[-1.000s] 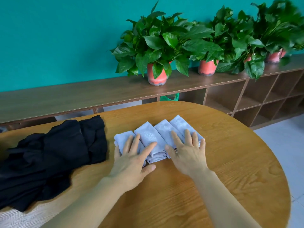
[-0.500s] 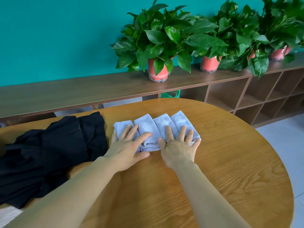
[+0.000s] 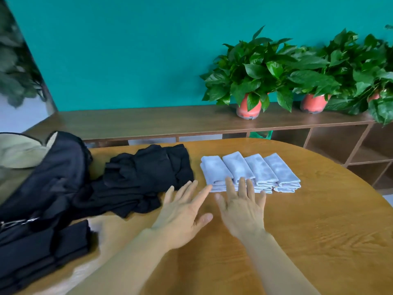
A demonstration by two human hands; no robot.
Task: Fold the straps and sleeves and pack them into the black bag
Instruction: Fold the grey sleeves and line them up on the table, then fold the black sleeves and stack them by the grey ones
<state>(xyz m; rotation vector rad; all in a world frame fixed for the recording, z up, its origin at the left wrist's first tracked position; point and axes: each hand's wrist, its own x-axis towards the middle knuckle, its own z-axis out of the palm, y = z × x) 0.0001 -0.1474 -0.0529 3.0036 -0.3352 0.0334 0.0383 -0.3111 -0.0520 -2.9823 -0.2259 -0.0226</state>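
Folding was done for four pale sleeves (image 3: 251,172); both hands, left hand (image 3: 182,211) and right hand (image 3: 242,211), were spread wide and empty. Nothing was seen packed in the black bag (image 3: 42,177), and a black pile (image 3: 148,173) was left unfolded

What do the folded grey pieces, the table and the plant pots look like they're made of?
Grey pieces: soft, matte fabric, perhaps a thin knit; they fold flat in layers with faint mottling. Table: wood or wood-look laminate, with a clear grain pattern and a slight sheen. Pots: orange-red, smooth, probably plastic or glazed ceramic; the view can't settle which.
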